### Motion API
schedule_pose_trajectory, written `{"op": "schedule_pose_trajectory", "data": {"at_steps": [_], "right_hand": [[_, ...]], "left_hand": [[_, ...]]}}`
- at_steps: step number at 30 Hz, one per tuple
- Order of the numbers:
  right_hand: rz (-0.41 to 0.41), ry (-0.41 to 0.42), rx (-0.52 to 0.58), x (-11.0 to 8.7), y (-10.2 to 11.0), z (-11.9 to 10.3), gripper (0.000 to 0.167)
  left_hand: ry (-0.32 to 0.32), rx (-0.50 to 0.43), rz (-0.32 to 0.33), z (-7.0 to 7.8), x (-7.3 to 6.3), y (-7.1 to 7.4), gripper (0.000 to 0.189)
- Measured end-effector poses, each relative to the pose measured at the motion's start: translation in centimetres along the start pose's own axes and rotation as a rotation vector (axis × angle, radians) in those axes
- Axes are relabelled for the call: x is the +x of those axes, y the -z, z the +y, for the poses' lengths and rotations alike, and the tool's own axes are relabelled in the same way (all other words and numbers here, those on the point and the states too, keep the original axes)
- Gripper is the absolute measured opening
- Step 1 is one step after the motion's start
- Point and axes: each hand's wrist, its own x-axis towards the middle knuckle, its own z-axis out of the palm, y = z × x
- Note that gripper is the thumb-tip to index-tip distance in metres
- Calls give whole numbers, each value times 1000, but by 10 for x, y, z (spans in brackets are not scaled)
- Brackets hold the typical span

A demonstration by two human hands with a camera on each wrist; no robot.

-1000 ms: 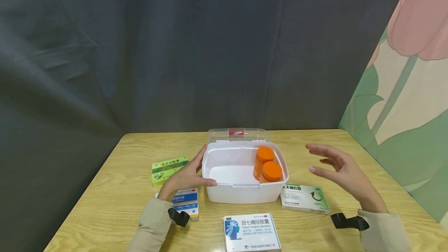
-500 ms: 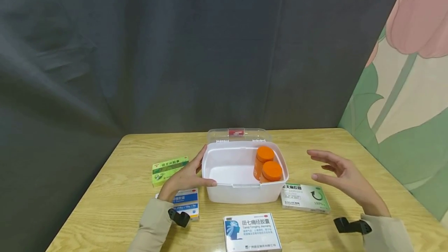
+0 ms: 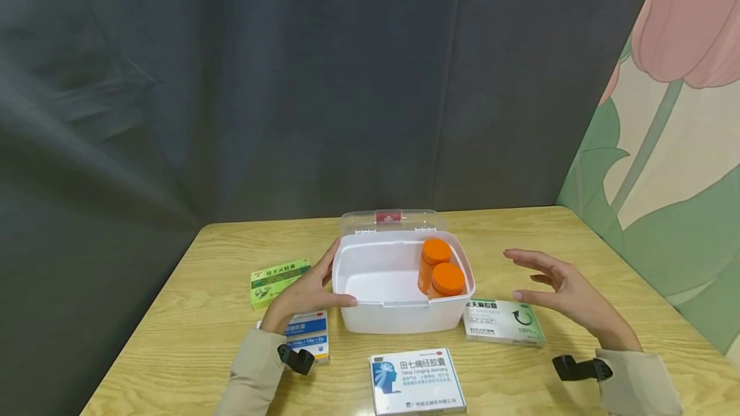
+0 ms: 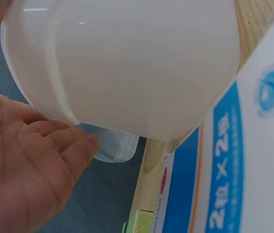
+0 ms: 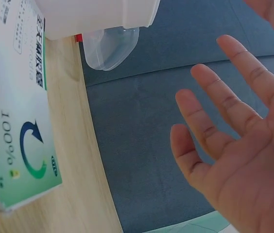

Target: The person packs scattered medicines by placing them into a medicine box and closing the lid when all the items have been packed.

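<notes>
A white plastic medicine box (image 3: 399,318) stands mid-table, its clear lid (image 3: 363,222) with a red cross label tipped back behind it. Two pill bottles (image 3: 436,250) with orange caps stand in its right part. My left hand (image 3: 306,292) grips the box's left end, thumb at the front rim and fingers along the side. To the right, my right hand (image 3: 557,284) hovers in the air with fingers spread and nothing in them. Nearest below it lies a white and green medicine carton (image 3: 503,322), which the right wrist view shows apart from the hand (image 5: 244,131).
A green carton (image 3: 277,281) lies left of the box, and a blue and white carton (image 3: 309,336) sits partly under my left wrist. In front lies another white medicine carton (image 3: 416,381). A dark curtain (image 3: 347,82) hangs behind the table.
My right hand has sunk slightly since a second ago, still beside the box. The left hand keeps its place on the box. The head view has shifted a little.
</notes>
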Motion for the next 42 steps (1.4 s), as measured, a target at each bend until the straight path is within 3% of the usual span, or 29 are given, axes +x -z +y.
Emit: {"op": "schedule_pose_trajectory", "data": {"at_steps": [16,36,42], "right_hand": [[-37,-6,-17,-6,-3,12,58],[-66,-77,-12,-15,-7,31,58],[-117,-64,-7,-19,-7,37,58]], "left_hand": [[11,-6,9,2,-1,-1,117],[17,10,7,0,-1,-1,115],[15,20,9,0,-1,-1,116]]}}
